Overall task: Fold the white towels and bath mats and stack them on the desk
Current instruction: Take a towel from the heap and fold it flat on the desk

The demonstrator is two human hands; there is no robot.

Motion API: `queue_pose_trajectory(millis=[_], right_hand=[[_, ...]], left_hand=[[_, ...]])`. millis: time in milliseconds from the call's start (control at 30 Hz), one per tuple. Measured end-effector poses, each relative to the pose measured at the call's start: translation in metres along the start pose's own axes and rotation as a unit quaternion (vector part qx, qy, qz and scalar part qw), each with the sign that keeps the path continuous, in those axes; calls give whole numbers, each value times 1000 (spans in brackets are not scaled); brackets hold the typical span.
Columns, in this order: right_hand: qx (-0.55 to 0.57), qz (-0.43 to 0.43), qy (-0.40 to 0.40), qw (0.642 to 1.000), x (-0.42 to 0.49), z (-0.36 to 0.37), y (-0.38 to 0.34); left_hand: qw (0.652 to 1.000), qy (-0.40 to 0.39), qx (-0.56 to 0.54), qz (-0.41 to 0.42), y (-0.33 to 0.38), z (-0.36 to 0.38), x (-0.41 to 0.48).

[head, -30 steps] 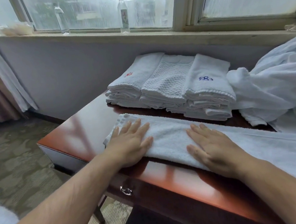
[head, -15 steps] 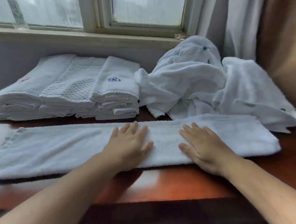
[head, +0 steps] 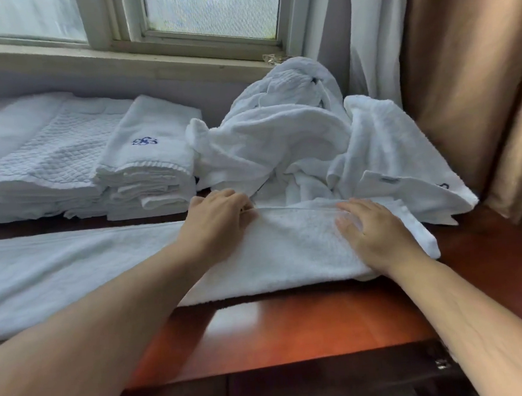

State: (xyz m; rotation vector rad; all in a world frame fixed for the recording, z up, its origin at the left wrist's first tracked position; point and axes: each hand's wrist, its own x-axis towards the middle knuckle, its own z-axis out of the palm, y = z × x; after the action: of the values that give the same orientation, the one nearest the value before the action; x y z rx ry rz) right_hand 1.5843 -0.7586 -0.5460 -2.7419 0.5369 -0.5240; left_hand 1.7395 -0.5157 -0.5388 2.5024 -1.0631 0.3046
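A long white towel (head: 73,269), folded lengthwise, lies across the reddish wooden desk (head: 293,328). My left hand (head: 218,219) rests on its far edge with the fingers curled over that edge. On the towel's right part, my right hand (head: 376,236) lies flat with the fingers spread; the cloth there is slightly raised and bunched. Behind the towel at the left stand stacks of folded white towels and bath mats (head: 97,166), one with a blue emblem. A heap of unfolded white towels (head: 296,139) sits behind my hands at the right.
A window sill (head: 120,62) runs along the wall behind the desk. A white sheer curtain (head: 375,35) and a brown curtain (head: 467,75) hang at the right, close to the towel heap. A drawer front with a metal fitting (head: 441,363) shows below the desk edge.
Both hands have slid right along the towel toward its right end. My left hand went from flat to curled on the far edge, and the cloth near my right hand has bunched up.
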Motion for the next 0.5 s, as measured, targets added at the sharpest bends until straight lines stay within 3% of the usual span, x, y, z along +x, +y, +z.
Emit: queue_pose_trajectory(millis=[133,200,267,333,500], right_hand=[[-13,0,3,1000,-5,4,-3],[-10,19,46,999,-13,4,-1],[12,62,112,992,-26,1,4],[54,112,166,978,-43,-3,9],[168,271,254,913,-67,-18,9]], left_hand=[[997,29,64,18,10,5,-8],[997,37,20,68,23,9,-16],[996,-11,-39,85,33,16,-23],[994,-53,-28,89,38,25,-31],[995,-11,17,102,38,31,-38]])
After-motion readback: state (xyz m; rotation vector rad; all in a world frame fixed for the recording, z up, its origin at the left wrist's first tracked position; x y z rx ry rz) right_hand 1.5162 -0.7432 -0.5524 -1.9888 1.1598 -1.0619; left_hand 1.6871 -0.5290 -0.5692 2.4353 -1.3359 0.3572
